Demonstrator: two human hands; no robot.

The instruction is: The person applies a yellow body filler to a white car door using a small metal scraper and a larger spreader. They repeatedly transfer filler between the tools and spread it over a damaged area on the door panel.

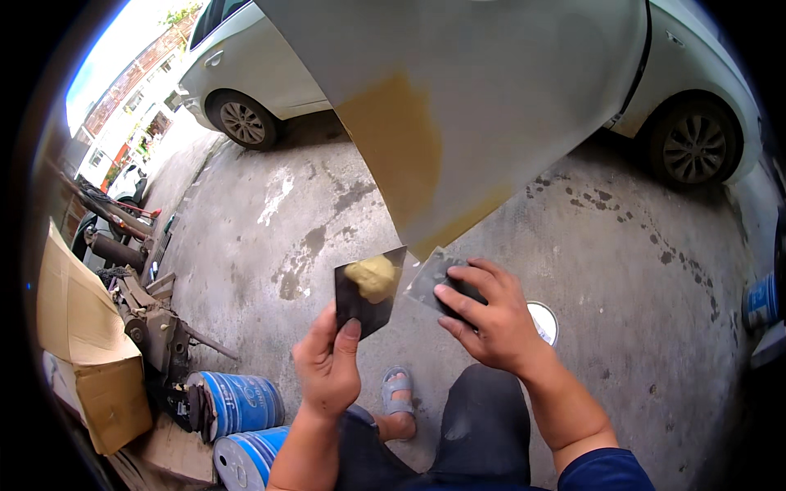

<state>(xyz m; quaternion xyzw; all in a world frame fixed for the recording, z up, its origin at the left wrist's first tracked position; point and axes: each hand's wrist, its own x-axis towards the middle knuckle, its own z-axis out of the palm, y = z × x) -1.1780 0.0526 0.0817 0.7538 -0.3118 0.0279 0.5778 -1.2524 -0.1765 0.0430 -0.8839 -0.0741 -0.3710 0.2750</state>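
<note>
Now – putty [372, 278] on plate [375, 317] fwd in L hand [329, 360] | spreader [427, 281] under R hand [491, 315]

White lettering [232, 396] stands on the upper lower-left blue drum [246, 407].

Left head fisheye camera is looking down and forward over the person's right knee [485, 401]; left hand [327, 364] and right hand [497, 317] are sitting near, white car [278, 69] standing beyond.

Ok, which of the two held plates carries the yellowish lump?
The black plate in the left grip: the yellowish lump sits on it; the grey plate in the right grip shows none.
</note>
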